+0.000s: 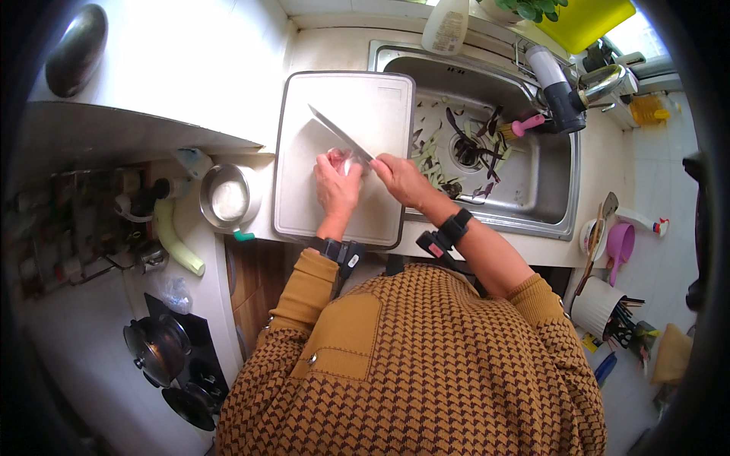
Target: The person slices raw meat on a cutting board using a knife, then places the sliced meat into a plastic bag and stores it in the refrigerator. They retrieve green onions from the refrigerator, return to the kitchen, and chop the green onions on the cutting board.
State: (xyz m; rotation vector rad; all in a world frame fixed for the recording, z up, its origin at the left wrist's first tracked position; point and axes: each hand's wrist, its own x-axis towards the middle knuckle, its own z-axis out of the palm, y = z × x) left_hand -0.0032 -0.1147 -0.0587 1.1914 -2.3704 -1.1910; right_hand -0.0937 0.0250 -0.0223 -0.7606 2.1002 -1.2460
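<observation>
Holding pinkish meat (335,155), seemingly to steady it, left hand (338,187) sits beside right hand (403,181), clasped round a knife (340,133)

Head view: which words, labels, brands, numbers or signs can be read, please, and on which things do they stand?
None is readable.
White plastic bottle: label print too small.
Left wristband: pale mark, too small.
Right wristband: red patch, too blurred.
Cutting board: corner mark too faint.
</observation>
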